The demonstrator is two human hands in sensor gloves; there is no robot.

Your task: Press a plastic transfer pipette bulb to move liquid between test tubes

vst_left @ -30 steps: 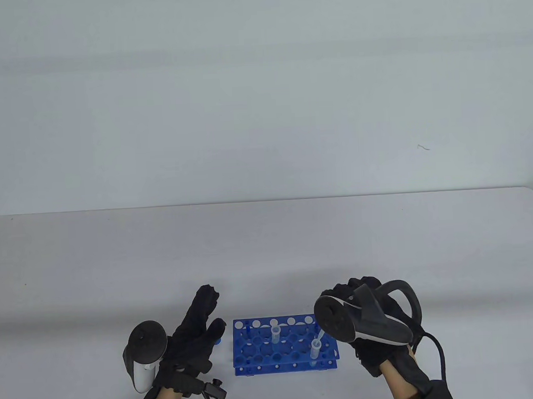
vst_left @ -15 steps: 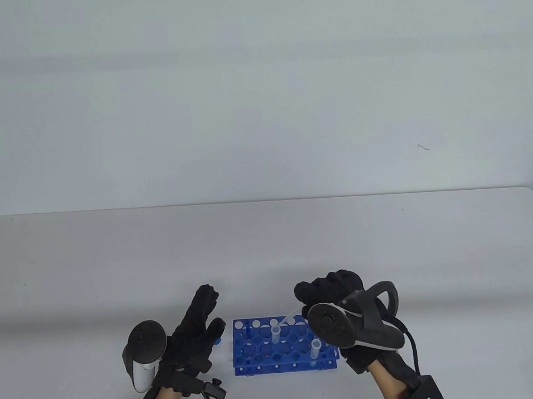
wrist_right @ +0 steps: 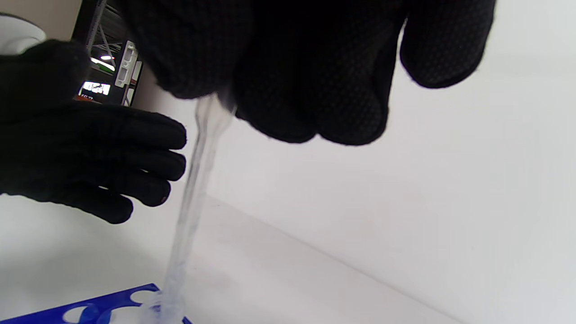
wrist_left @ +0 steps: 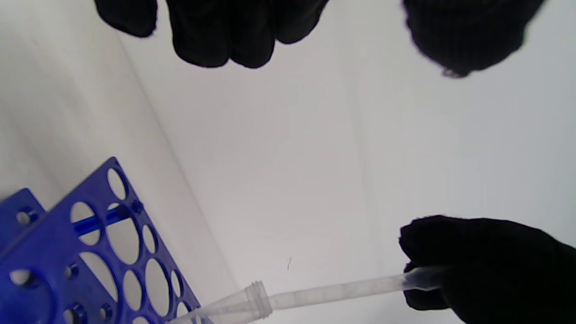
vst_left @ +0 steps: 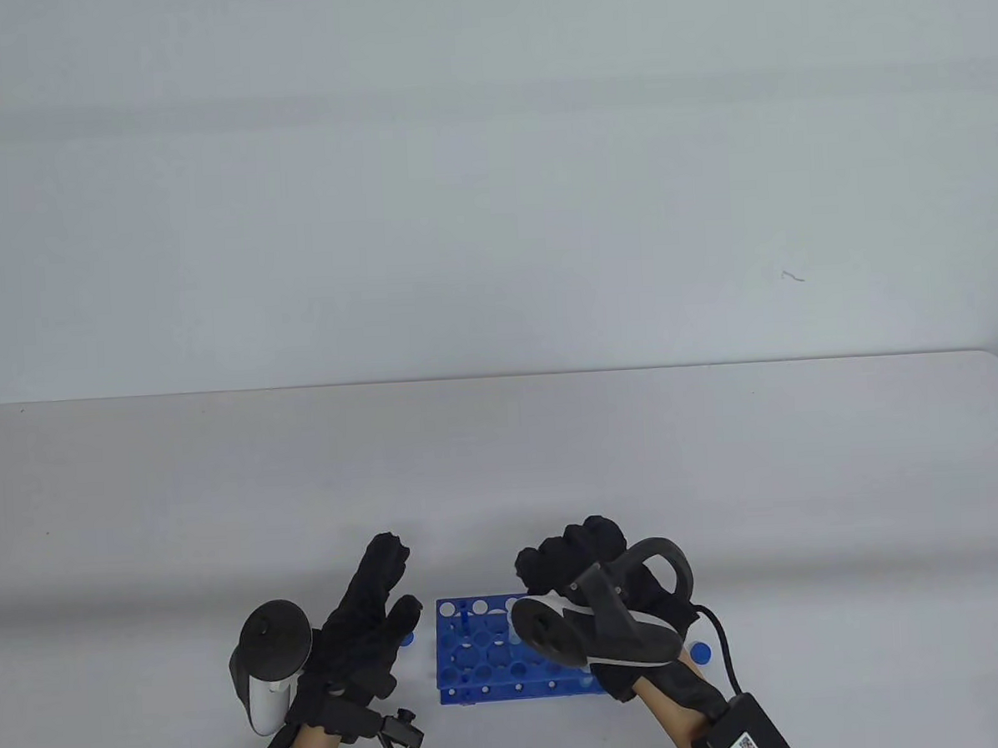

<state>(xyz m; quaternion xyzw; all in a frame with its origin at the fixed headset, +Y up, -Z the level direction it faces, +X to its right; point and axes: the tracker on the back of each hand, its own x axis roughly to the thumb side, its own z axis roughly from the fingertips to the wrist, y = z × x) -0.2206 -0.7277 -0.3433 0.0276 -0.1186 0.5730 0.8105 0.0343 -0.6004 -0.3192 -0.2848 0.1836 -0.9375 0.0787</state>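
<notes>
A blue test tube rack [vst_left: 472,653] stands near the table's front edge. My right hand [vst_left: 559,559] hovers over its right half and grips a clear plastic pipette [wrist_right: 198,180] by its upper end. The pipette stem [wrist_left: 342,288] runs into the threaded mouth of a clear test tube [wrist_left: 256,294] in the rack [wrist_left: 90,252]. In the table view the right hand's tracker [vst_left: 596,632] hides the tubes. My left hand [vst_left: 393,588] is open and empty, just left of the rack, touching nothing that I can see.
A blue cap [vst_left: 699,653] lies on the table right of the rack. Another blue cap [vst_left: 408,640] lies between my left hand and the rack. A cable and a black box [vst_left: 748,733] trail from my right wrist.
My right hand moved left with the pipette, from the tube at the rack's right front to the tube nearer the middle, and now covers both tubes. My left hand stayed still.
</notes>
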